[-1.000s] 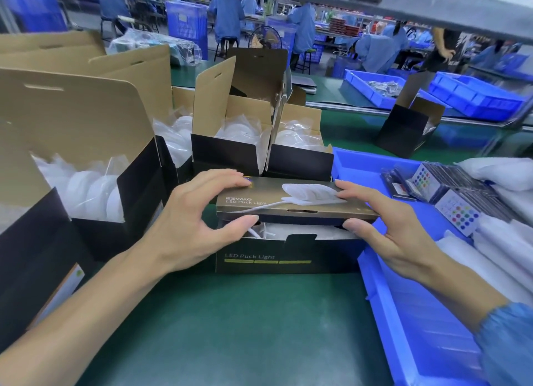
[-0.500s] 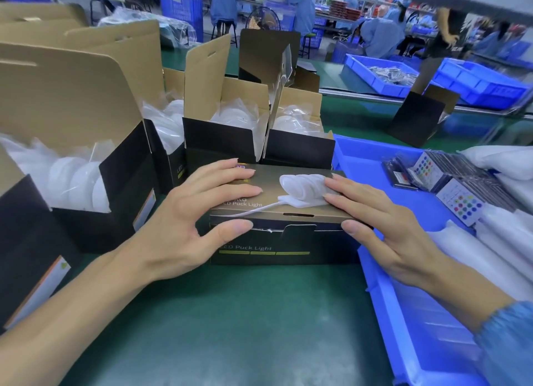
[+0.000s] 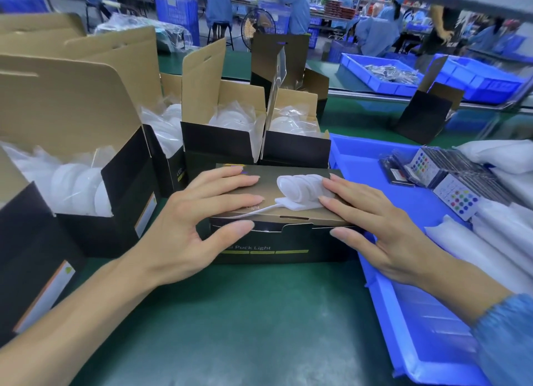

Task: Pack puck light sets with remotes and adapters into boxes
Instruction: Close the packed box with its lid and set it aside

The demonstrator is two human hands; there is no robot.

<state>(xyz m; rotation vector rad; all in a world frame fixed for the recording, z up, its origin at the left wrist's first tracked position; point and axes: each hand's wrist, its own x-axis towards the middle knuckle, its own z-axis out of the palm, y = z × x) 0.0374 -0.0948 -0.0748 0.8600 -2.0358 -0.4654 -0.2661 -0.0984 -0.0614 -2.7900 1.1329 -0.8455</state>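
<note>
The puck light box [image 3: 277,230], a low rectangular carton of smooth card with a tan lid and black front printed "Puck Light", lies on the green matte belt [image 3: 230,328] at the centre, just left of the blue tray [image 3: 403,313]. Its lid is folded down, the tuck flap seated along the front edge. The lid bears a printed picture of white round lights and a cord. The left hand [image 3: 184,230] lies flat on the lid's left part, fingers straight and spread, thumb against the black front face. The right hand [image 3: 372,230] presses the lid's right part the same way, fingers extended, thumb at the front top edge; neither hand curls round anything.

Behind and to the left stand open boxes [image 3: 219,143] with raised tan flaps, each holding round white pucks in crinkled clear plastic [image 3: 72,183]. In the moulded plastic tray lie flat remotes [image 3: 455,196] with coloured button grids, stacked in thin clear sleeves, and soft white foam-wrapped bundles [image 3: 496,241]. The right forearm ends in a gathered blue sleeve [image 3: 507,336].
</note>
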